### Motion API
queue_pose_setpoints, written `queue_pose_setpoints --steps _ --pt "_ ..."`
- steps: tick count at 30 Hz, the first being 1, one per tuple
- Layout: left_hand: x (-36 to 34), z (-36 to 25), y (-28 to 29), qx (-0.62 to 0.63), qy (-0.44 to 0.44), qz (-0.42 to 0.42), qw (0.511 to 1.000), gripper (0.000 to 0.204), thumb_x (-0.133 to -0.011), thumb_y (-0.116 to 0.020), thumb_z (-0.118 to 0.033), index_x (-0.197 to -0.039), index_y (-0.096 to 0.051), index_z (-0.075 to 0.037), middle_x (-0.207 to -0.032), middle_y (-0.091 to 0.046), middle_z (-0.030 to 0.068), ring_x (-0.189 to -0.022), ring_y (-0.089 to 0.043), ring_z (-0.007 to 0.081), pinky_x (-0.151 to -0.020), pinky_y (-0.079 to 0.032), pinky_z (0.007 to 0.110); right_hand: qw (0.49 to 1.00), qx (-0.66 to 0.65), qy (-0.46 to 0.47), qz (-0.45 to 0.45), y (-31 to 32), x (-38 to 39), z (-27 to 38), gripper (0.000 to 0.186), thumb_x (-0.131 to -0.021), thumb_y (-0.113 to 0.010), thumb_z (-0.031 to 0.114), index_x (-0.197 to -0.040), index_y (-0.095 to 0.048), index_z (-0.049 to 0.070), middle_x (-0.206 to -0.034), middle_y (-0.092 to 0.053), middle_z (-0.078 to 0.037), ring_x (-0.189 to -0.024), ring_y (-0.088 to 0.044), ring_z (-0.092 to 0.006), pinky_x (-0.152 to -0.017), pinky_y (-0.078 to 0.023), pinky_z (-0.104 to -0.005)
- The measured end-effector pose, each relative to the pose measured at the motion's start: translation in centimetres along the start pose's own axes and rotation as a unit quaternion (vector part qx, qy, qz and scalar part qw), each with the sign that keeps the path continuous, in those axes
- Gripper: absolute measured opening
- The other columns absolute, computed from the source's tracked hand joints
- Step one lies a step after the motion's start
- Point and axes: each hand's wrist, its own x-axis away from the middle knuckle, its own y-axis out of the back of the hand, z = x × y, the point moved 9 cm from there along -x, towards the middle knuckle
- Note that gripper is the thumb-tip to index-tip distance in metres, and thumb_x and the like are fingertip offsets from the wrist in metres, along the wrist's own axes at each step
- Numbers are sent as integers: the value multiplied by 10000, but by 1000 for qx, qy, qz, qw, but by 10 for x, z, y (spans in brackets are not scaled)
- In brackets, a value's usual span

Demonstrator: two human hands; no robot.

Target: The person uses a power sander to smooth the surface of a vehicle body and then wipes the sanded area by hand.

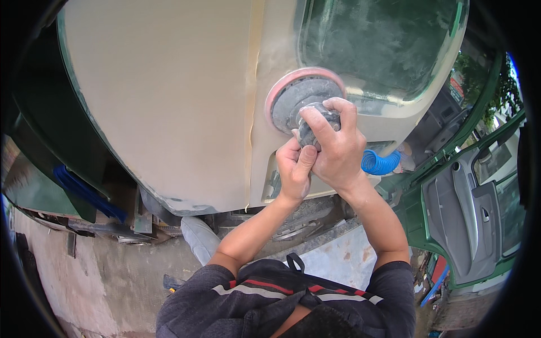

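Observation:
A round dark grey sander (296, 101) with a pink pad edge lies against a dusty beige vehicle panel (169, 101), right of a vertical strip of tape (253, 79) and below the left corner of a window (383, 45). My right hand (341, 149) curls over the top of its grip with the fingers bent round it. From below, my left hand (296, 169) grips the sander's near end, its thumb beside my right hand; its other fingers are partly hidden. A blue coiled air hose (382, 162) shows just right of my right wrist.
To the right stands an open green vehicle door (468, 217) with grey inner trim. Dark green body parts (62, 112) and a rolled blue item (90, 191) are at the left. The panel's lower edge curves above a concrete floor (135, 270). A recessed opening (273, 177) lies beside my left hand.

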Motion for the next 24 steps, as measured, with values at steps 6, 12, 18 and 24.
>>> queue_pose_setpoints --steps 6,12,18,24 --pt "-38 -15 -19 -8 16 82 996 418 -1032 -679 -350 -1142 -665 53 -1040 -694 40 -896 -602 83 -786 -489 232 999 -20 -46 -14 12 -48 -11 429 -770 -733 271 -1194 -671 263 -1124 -554 -131 -771 -701 -319 -573 -592 -393" --pt "-36 -24 -24 -39 -4 52 998 419 -1059 -607 -412 -953 -639 -8 -890 -665 21 -767 -567 72 -685 -434 231 1000 -23 -9 -18 11 -45 -4 413 -785 -718 250 -1193 -657 247 -1126 -547 -133 -760 -692 -317 -550 -572 -404" --pt "-46 -27 -33 -32 16 46 998 425 -1074 -576 -415 -952 -645 -14 -868 -659 11 -736 -570 73 -655 -441 235 999 -22 -20 13 13 -55 -7 434 -772 -734 230 -1199 -653 227 -1121 -543 -146 -778 -704 -337 -560 -574 -416" --pt "-81 -42 -55 27 5 101 995 395 -1042 -657 -377 -1012 -687 15 -924 -684 17 -781 -596 65 -660 -454 210 999 -17 4 -29 24 -96 -12 447 -773 -738 210 -1211 -651 225 -1126 -556 -154 -762 -718 -340 -574 -590 -412"
